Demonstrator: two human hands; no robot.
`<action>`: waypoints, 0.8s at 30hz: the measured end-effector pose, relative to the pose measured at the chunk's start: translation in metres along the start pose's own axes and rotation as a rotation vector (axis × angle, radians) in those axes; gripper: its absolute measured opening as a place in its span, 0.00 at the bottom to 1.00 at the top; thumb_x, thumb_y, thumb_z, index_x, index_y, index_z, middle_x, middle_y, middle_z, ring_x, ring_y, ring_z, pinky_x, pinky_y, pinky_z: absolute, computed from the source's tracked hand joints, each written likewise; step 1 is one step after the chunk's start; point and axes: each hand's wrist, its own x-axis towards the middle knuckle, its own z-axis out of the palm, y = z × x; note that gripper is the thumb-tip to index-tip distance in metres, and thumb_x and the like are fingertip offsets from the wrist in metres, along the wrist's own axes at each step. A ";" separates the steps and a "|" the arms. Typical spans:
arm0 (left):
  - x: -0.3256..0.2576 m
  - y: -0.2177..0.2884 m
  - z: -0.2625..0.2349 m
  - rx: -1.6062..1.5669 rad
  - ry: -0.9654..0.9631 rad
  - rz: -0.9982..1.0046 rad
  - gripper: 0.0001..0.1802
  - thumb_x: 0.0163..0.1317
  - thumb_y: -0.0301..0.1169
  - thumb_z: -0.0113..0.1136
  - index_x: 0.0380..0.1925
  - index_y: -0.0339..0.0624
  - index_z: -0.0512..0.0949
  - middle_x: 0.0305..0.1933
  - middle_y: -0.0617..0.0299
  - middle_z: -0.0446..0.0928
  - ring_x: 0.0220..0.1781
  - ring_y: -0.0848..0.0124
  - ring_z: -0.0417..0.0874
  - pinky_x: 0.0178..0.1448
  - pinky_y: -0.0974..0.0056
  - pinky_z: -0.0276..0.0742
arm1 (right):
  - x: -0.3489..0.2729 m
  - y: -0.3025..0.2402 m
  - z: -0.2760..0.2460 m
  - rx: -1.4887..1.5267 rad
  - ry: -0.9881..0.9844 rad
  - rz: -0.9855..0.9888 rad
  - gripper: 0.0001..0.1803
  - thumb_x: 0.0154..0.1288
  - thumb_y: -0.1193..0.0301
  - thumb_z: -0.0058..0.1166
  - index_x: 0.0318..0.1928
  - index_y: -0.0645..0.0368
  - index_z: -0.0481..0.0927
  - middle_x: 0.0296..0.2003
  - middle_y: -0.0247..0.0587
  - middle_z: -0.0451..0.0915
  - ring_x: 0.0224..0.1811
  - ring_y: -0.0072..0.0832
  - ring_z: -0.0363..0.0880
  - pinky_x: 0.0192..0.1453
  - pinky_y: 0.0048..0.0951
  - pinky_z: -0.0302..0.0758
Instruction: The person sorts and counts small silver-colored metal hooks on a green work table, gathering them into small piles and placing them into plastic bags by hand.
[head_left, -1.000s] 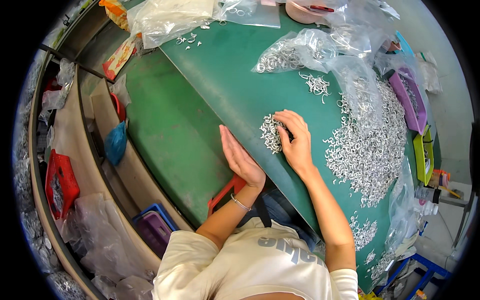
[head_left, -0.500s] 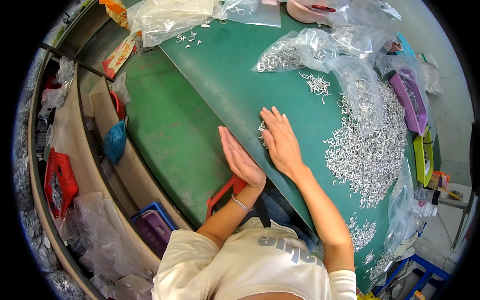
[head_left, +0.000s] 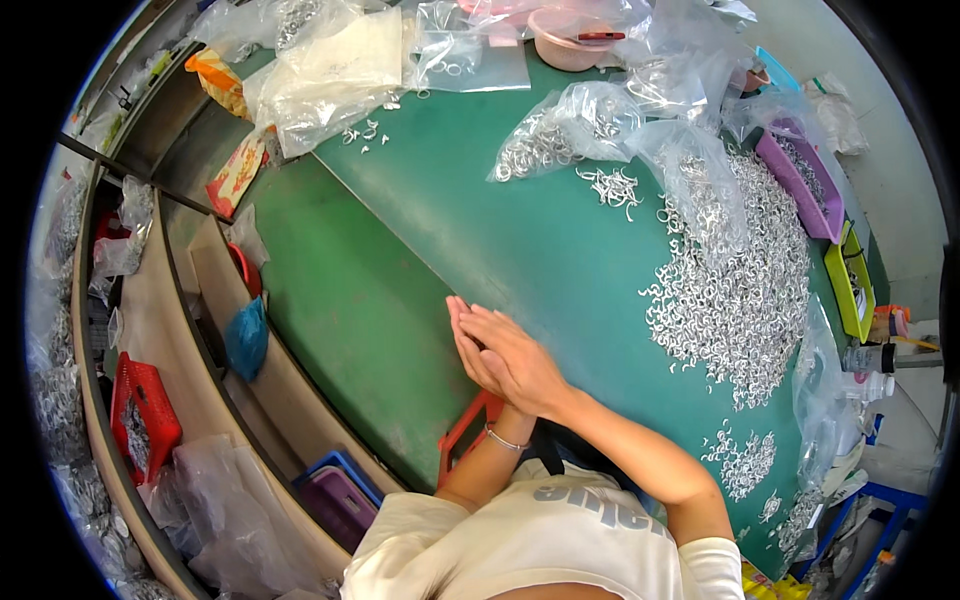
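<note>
Head view: both hands meet at the near edge of the green table mat (head_left: 560, 250). The left hand (head_left: 470, 345) stands on its edge, fingers straight and together, flat and grasping nothing that shows. The right hand (head_left: 520, 360) lies pressed against it, palm to palm, fingers extended and closed side by side; whether any parts sit between the two palms cannot be told. A thin bracelet (head_left: 503, 440) circles the left wrist. The large heap of small silver metal parts (head_left: 740, 300) lies on the mat well to the right of the hands, apart from them. A smaller cluster of the same parts (head_left: 742, 462) lies nearer the person, right of the right forearm. A purple tray (head_left: 800, 185) sits beyond the heap, at the mat's far right edge. Clear plastic bags (head_left: 600, 120) holding parts lie at the far side of the mat.
</note>
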 end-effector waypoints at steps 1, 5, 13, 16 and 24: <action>-0.001 -0.001 -0.001 -0.020 0.019 -0.022 0.30 0.73 0.38 0.29 0.68 0.29 0.48 0.75 0.49 0.44 0.77 0.59 0.42 0.78 0.56 0.39 | 0.000 0.000 0.001 0.033 0.002 0.010 0.22 0.71 0.66 0.38 0.57 0.69 0.69 0.60 0.55 0.68 0.65 0.49 0.64 0.69 0.42 0.59; -0.005 -0.006 0.002 -0.116 0.104 -0.107 0.29 0.73 0.38 0.29 0.68 0.29 0.49 0.75 0.49 0.45 0.77 0.59 0.43 0.78 0.56 0.40 | 0.002 0.002 -0.001 0.154 0.020 0.046 0.25 0.73 0.61 0.34 0.59 0.67 0.69 0.60 0.54 0.70 0.64 0.49 0.66 0.68 0.40 0.61; -0.003 -0.002 0.001 -0.273 0.287 -0.218 0.29 0.74 0.39 0.30 0.67 0.30 0.51 0.74 0.50 0.48 0.76 0.60 0.46 0.78 0.56 0.42 | 0.008 -0.003 0.000 0.279 0.036 0.133 0.28 0.74 0.56 0.32 0.59 0.67 0.70 0.59 0.56 0.70 0.63 0.47 0.69 0.65 0.37 0.64; -0.003 -0.004 0.001 -0.296 0.319 -0.237 0.29 0.74 0.40 0.30 0.67 0.30 0.52 0.73 0.50 0.49 0.76 0.61 0.47 0.78 0.56 0.43 | 0.009 -0.001 0.003 0.344 0.034 0.170 0.28 0.74 0.55 0.32 0.59 0.67 0.70 0.60 0.56 0.70 0.63 0.49 0.69 0.66 0.38 0.64; 0.003 -0.004 -0.007 -0.322 0.357 -0.260 0.29 0.74 0.41 0.31 0.66 0.30 0.54 0.73 0.51 0.52 0.75 0.62 0.50 0.78 0.57 0.45 | 0.009 0.002 0.006 0.298 0.038 0.133 0.25 0.74 0.61 0.33 0.58 0.71 0.68 0.61 0.57 0.67 0.66 0.48 0.65 0.68 0.39 0.61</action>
